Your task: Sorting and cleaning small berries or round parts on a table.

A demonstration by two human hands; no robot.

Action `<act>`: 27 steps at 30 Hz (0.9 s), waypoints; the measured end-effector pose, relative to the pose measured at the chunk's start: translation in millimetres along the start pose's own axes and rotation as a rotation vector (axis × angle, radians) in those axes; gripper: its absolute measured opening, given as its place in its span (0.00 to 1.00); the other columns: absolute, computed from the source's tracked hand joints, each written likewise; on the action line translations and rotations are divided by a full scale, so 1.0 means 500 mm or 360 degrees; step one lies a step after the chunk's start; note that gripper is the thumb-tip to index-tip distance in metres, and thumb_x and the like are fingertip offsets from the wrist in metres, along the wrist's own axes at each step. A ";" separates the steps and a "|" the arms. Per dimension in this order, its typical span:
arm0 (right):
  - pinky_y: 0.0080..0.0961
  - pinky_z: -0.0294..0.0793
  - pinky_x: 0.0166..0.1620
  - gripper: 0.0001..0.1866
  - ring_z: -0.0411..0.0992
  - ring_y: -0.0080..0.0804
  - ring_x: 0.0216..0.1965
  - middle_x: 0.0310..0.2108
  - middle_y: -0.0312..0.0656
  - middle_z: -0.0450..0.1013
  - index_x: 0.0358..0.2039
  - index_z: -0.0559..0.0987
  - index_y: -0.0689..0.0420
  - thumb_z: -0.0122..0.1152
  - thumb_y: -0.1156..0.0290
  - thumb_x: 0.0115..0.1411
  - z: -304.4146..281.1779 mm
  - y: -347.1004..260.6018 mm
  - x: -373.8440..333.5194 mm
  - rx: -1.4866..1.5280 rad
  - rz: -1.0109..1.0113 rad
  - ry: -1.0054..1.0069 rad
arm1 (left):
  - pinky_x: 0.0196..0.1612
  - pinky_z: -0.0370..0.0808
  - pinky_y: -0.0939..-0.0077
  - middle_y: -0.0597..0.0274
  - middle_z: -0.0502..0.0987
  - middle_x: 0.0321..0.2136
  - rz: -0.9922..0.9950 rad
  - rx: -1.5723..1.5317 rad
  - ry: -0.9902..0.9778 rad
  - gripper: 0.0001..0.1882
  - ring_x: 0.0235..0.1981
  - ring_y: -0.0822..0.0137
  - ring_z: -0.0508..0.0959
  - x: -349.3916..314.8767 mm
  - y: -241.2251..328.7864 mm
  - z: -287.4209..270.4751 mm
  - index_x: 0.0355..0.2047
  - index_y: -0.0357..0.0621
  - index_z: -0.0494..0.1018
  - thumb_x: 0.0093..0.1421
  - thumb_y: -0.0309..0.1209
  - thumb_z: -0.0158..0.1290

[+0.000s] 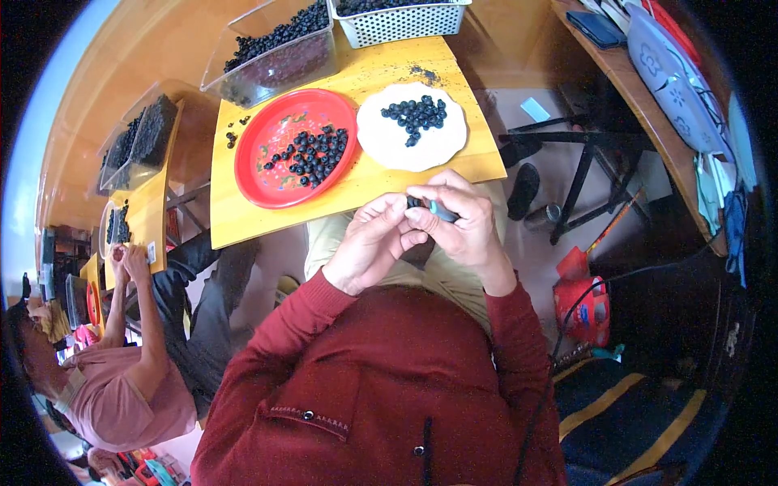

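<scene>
My left hand [373, 239] and my right hand [462, 223] meet just below the near edge of a small yellow table [231, 215]. The right hand grips a slim teal-handled tool [442, 212]. The left hand's fingertips pinch a small dark berry [414, 202] against the tool's tip. On the table a red plate [255, 178] holds a loose pile of dark berries [312, 154]. Beside it, to the right, a white plate [381, 146] carries a smaller cluster of berries [415, 117].
A clear plastic tub [275, 57] and a white perforated basket [397, 24], both holding dark berries, stand at the table's far side. A person in a pink shirt [121, 389] sits at left by another yellow table [150, 211]. A black stand [583, 170] and a red bucket [583, 304] are on the right.
</scene>
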State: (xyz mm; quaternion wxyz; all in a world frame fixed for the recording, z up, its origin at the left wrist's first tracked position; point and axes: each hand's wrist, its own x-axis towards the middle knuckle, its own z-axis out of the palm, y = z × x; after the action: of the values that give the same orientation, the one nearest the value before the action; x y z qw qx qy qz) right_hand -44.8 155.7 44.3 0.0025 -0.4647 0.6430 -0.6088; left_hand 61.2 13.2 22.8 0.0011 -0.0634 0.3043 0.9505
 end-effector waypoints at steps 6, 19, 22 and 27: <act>0.26 0.74 0.35 0.13 0.75 0.36 0.32 0.33 0.46 0.73 0.40 0.81 0.64 0.68 0.77 0.52 0.004 -0.023 -0.024 -0.0222 -0.0170 0.0078 | 0.47 0.78 0.71 0.61 0.80 0.39 0.0072 0.0090 -0.0080 0.10 0.40 0.70 0.80 -0.009 -0.004 -0.001 0.41 0.42 0.74 0.69 0.35 0.50; 0.22 0.72 0.38 0.14 0.73 0.28 0.37 0.38 0.42 0.73 0.44 0.82 0.61 0.67 0.76 0.56 -0.002 -0.051 -0.075 0.0045 0.0069 0.0180 | 0.46 0.79 0.73 0.64 0.78 0.38 0.0065 0.0130 -0.0231 0.06 0.41 0.72 0.79 -0.010 -0.013 0.020 0.40 0.43 0.73 0.64 0.29 0.56; 0.23 0.73 0.40 0.18 0.74 0.28 0.38 0.39 0.42 0.73 0.47 0.81 0.59 0.68 0.79 0.54 -0.003 -0.054 -0.074 0.0073 0.0027 0.0163 | 0.46 0.78 0.74 0.64 0.78 0.39 0.0051 0.0131 -0.0282 0.06 0.40 0.73 0.79 -0.008 -0.010 0.036 0.41 0.44 0.73 0.64 0.27 0.56; 0.23 0.74 0.40 0.18 0.74 0.28 0.38 0.38 0.41 0.74 0.45 0.82 0.59 0.69 0.80 0.52 -0.004 -0.054 -0.074 -0.0039 -0.0006 0.0188 | 0.46 0.78 0.74 0.65 0.77 0.38 0.0051 0.0191 -0.0210 0.04 0.39 0.73 0.78 -0.002 -0.023 0.019 0.40 0.45 0.74 0.65 0.27 0.55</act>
State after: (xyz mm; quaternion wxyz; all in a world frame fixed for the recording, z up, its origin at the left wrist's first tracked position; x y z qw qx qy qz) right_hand -8.7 184.2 45.0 -0.0423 -0.4290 0.6487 -0.6272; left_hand 61.4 28.1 24.3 0.0098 0.0044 0.3611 0.9325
